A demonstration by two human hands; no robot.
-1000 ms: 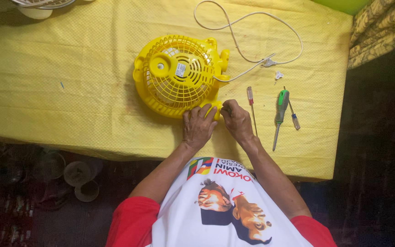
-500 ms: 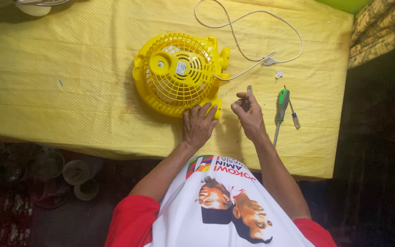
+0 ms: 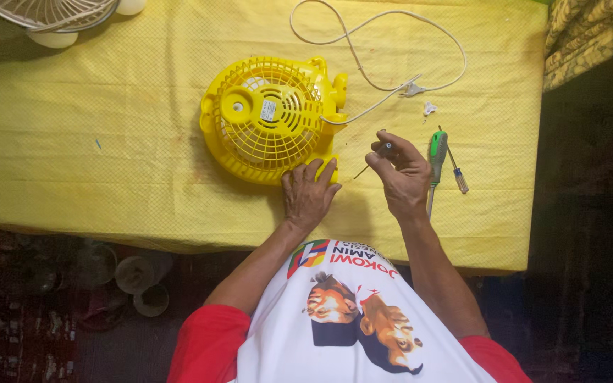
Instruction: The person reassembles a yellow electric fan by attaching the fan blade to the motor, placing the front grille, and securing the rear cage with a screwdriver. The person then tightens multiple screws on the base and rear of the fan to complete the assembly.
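A small yellow fan point(image 3: 267, 117) lies face down on a yellow cloth point(image 3: 108, 106), grille back up. My left hand point(image 3: 308, 195) rests flat on the fan's near edge, pressing on its yellow foot. My right hand point(image 3: 402, 174) is lifted just right of the fan and grips a thin screwdriver point(image 3: 374, 159), its handle between the fingers and its shaft pointing down-left toward the fan. A white power cord point(image 3: 384, 53) loops away from the fan to a plug.
A green-handled screwdriver point(image 3: 436, 159) and a small blue-handled one point(image 3: 458, 177) lie to the right of my right hand. A white fan grille point(image 3: 51, 10) sits at the top left. Patterned fabric point(image 3: 590, 32) lies beyond the table's right edge; cups stand on the dark floor below.
My right hand left the fan's foot, moved right to the red-handled screwdriver, picked it up and now holds it raised. My left hand stayed on the fan.
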